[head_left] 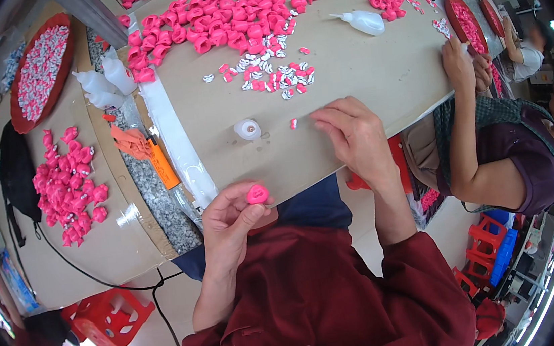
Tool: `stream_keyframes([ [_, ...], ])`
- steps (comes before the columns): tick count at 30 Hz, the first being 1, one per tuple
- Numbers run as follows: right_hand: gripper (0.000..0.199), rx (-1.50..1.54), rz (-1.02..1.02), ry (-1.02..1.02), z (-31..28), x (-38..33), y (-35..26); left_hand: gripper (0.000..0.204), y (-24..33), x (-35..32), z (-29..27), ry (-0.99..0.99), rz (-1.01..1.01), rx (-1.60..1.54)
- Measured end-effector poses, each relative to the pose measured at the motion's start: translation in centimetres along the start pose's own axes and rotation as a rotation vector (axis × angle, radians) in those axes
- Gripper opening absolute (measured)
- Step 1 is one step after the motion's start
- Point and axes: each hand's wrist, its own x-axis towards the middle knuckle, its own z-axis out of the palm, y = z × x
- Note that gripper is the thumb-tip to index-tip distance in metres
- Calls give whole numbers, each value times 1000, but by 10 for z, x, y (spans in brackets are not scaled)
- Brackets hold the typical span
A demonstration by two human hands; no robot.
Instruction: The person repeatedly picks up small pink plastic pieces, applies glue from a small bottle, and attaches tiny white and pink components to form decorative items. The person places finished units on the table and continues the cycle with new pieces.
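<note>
My left hand grips a small hollow pink plastic piece between thumb and fingers, near the table's front edge. To the right, my right hand is held over the table with thumb and forefinger slightly apart and nothing visible between them. Just left of those fingertips lies a small pink-and-white piece, not touching them. A small white translucent container stands on the table between my hands. Beyond it are scattered pink-and-white pieces and a large heap of hollow pink pieces.
A white squeeze bottle lies farther right, and several bottles stand at left. An orange-handled tool lies by a pile of pink figures. A red tray holds small pieces. A co-worker works at right.
</note>
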Motion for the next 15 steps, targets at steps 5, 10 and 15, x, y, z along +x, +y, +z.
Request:
stream_keyframes([
  [5,28,-70,-272,-172,3,22,3,27,-1,-1,2,21,-30,-12],
  [10,27,-84,-304,-183,10,21,6,28,0,-1,2,25,-52,-6],
  [15,19,91,-239,-136,15,18,6,28,0,-1,2,36,-71,-13],
])
